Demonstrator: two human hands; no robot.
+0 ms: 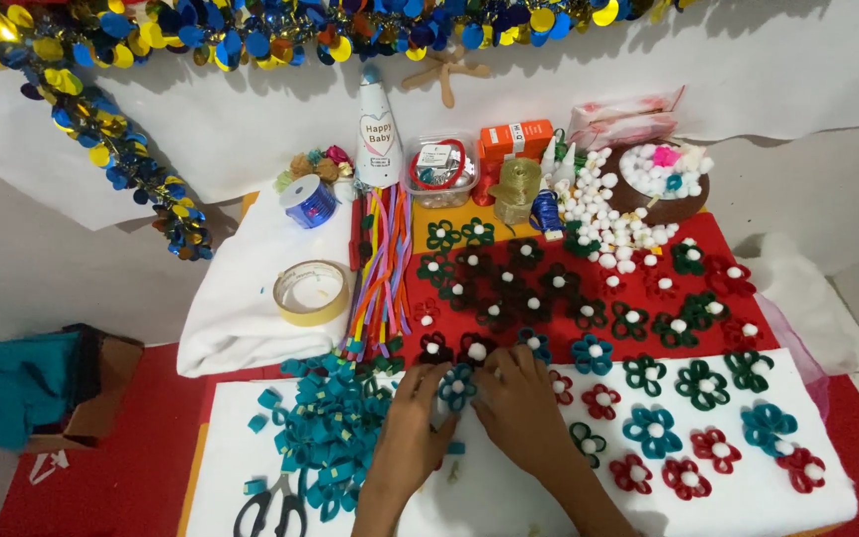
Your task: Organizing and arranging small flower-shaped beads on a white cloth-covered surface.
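Together, both hands meet over a teal paper flower [457,386] with a white pompom at its centre, lying flat on the white sheet [509,497] near the sheet's upper edge. Left hand [412,428] comes in from below with fingers loosely curled, fingertips pinching the flower's left petals; right hand [521,403] lies palm down, fingers bent, its tips touching the flower's right side. Being round, the flower has no clear long axis; it faces up. Just left of the left hand lies a heap of teal paper loops [325,428], with black-handled scissors [272,509] below it at the sheet's bottom edge. Right of the right hand, finished flowers in red, teal and green [705,418] sit in loose rows on the same sheet. Beyond the hands, a red felt sheet [748,338] carries more dark flowers, and white pompoms [599,214] are scattered near a brown bowl [663,184]. Farther left stand a bundle of coloured strips [382,268] and a tape roll [310,291]
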